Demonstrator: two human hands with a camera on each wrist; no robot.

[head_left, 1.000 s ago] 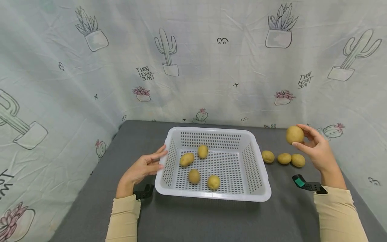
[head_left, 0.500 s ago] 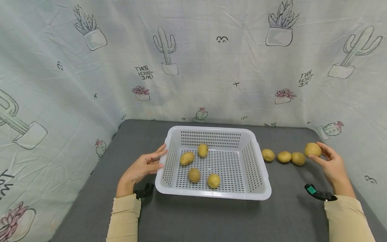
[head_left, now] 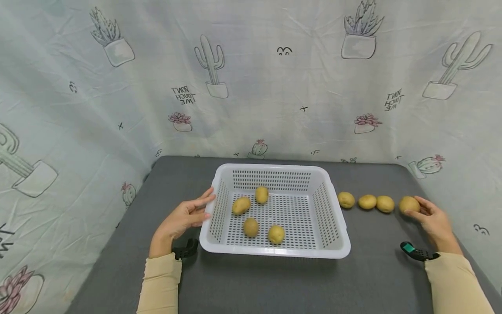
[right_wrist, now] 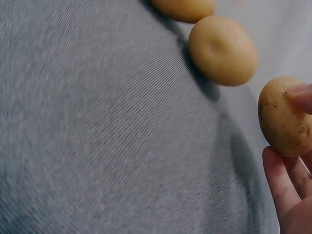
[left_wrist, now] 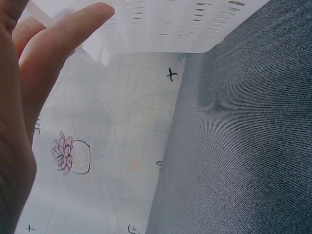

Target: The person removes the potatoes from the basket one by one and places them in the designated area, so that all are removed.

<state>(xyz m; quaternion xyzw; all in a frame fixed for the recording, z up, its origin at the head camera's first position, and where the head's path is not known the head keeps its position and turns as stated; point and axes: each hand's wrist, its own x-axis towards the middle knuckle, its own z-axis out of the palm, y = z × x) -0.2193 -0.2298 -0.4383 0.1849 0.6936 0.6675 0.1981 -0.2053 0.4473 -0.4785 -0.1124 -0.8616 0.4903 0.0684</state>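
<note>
My right hand point(head_left: 434, 219) pinches a potato point(head_left: 409, 205) between thumb and fingers, at the right end of a row of potatoes on the dark grey cloth. In the right wrist view the held potato point(right_wrist: 282, 116) has dark specks, and a smooth potato point(right_wrist: 223, 50) lies close by. My left hand point(head_left: 181, 221) rests against the left rim of a white perforated plastic basket point(head_left: 274, 252), its fingers extended and lightly bent. The left wrist view has the thumb point(left_wrist: 73, 31) lying straight in front of the basket's side point(left_wrist: 161, 29). Several potatoes point(head_left: 251, 227) lie spread inside the basket.
Three more potatoes point(head_left: 367, 202) form the row right of the basket. The grey cloth point(head_left: 270, 288) covers the table. A pale curtain point(head_left: 251, 122) printed with potted cacti hangs behind and along both sides.
My right hand has moved right and down with the potato, from above the row to its right end at cloth level. My left hand has stayed at the basket's rim.
</note>
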